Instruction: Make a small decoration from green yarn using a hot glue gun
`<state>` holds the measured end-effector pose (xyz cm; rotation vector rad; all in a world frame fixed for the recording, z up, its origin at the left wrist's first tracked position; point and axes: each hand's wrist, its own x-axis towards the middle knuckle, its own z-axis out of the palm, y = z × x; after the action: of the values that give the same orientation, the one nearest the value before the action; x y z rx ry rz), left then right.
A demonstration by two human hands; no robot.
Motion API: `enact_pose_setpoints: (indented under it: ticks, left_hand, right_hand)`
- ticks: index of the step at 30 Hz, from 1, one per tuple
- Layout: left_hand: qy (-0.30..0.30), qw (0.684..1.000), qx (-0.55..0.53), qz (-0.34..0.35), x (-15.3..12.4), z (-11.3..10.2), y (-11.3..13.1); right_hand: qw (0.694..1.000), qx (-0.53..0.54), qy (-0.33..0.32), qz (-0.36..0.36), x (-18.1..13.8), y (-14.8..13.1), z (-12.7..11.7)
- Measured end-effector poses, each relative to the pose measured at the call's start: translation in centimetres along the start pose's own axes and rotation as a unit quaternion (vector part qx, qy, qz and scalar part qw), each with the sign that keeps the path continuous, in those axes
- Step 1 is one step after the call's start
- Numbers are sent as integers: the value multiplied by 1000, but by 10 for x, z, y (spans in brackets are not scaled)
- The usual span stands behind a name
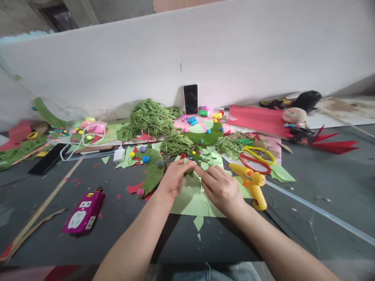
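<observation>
Left hand (175, 176): it is in the middle of the worktop (115, 214), with thumb and forefinger closed in a pinch; the grip seems to be on a small green piece, of which only a part can be seen.
Right hand (221, 186): its fingertips are bunched and meet the tips of the left hand; whether its grip has something inside, I cannot tell, because the fingers cover it.
Green piece (189, 173): it is under the left fingertips, above the green paper; its shape is mostly hidden.
Green paper (199, 207): it lies below both hands, with light green scraps on its far part.
Left arc (154, 177): it is dark green, carries balls of several colours, and lies just beside the left hand.
Back arc (213, 136): it is also dark green with balls, and lies beyond the hands.
Yarn (152, 119): a big green heap near the wall, with smaller bundles in front.
Glue gun (254, 181): yellow, on its side just beside the right hand, with a long clear stick (319, 210) coming out.
Scissors (273, 157): yellow and red handle loops are seen behind the glue gun.
Phone (190, 99): it stands upright against the wall, behind small coloured packets (192, 121).
Purple box (83, 214): it lies at the left, well apart from the hands.
</observation>
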<state>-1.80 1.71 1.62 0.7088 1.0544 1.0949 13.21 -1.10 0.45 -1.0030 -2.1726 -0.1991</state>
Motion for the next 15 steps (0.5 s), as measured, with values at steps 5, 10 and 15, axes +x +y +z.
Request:
enact_pose_setpoints:
  ticks: [5,10,15]
  left_hand:
    - [5,1000,13,28,0,1,3]
    - [-9,996,72,43,-4,3,2]
    - [-31,985,145,90,-8,4,1]
  right_hand:
    - [969,222,6,112,2,0,-1]
    - [908,305,52,281,8,9,-3]
    - [874,372,7,314,9,13,-1]
